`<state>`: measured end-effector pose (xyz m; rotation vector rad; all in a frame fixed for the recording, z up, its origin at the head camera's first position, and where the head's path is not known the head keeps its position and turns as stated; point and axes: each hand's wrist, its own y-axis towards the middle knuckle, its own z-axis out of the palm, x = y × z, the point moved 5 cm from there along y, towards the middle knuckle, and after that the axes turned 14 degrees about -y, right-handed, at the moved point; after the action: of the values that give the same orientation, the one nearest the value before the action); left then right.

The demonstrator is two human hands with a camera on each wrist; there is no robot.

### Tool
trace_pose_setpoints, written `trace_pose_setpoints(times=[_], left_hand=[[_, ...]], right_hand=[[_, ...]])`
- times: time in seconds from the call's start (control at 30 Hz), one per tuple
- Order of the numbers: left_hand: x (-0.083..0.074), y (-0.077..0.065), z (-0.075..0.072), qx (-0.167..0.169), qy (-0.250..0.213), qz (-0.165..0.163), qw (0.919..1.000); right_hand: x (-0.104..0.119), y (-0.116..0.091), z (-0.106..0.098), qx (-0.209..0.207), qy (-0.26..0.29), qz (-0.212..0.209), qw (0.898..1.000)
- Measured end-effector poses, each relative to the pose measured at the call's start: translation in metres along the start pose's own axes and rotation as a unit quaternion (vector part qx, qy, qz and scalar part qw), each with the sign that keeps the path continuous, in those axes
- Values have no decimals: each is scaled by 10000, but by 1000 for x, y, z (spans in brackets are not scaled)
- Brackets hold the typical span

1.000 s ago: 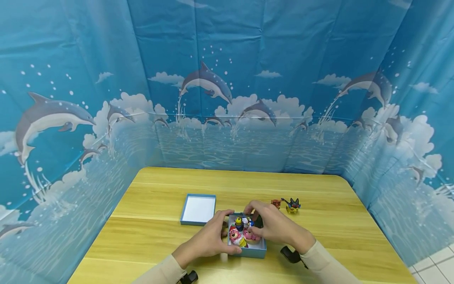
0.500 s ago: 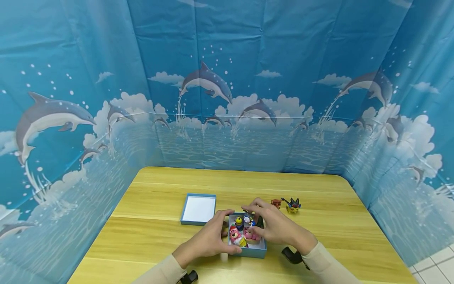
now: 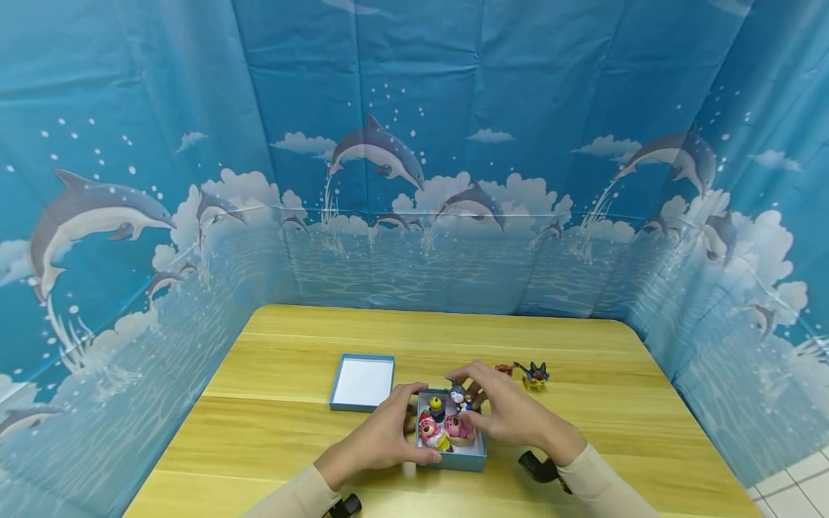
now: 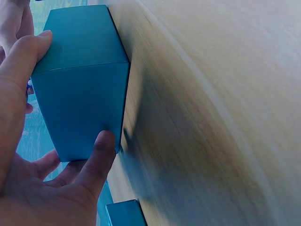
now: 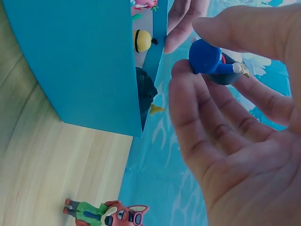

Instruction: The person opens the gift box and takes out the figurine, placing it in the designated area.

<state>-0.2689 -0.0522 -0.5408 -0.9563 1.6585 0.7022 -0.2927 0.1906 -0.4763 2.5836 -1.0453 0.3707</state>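
My left hand (image 3: 385,426) grips the open blue box (image 3: 453,462), thumb at the near side and fingers round the left wall. In the left wrist view its fingers spread against the box's outer faces (image 4: 80,103). With thumb and fingertips my right hand (image 3: 512,410) pinches a small dark-haired figurine (image 3: 457,395) over the box's back right part. Its blue underside (image 5: 205,56) faces the right wrist camera. Inside the box are two pink bear figurines (image 3: 428,429), a yellow-headed figurine (image 3: 437,407) and, in the right wrist view, a dark figure (image 5: 146,89).
A blue lid (image 3: 363,383) with a white inside lies left of the box. Behind my right hand stand a fox figurine in a green shirt (image 5: 96,214) and a yellow-and-black figurine (image 3: 535,375). A dolphin-print curtain (image 3: 414,266) surrounds the wooden table (image 3: 291,403).
My right hand has raised the dark-haired figurine out of the box's back part and shifted slightly right, so its head now shows. The left hand and box stay put.
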Motion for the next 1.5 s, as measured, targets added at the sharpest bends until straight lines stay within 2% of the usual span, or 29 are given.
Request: trace_pose_setpoints(times=[0.53,0.87,1.2,1.5], left_hand=[[1,0,0,-64,8,-30,10000],[0,0,-1,-118,180,-111,9997],[2,1,-1,-133,324,-120,9993],[1,1,-1,-147,230,-174,9995]], right_hand=[[-5,-2,-6,-55,865,182,9961],[-9,-6,-12,-461,602,-84,9971],[-16,-12,-21,-690,556,254,9957],[-27,-19,-28,-811,675,514,9931]])
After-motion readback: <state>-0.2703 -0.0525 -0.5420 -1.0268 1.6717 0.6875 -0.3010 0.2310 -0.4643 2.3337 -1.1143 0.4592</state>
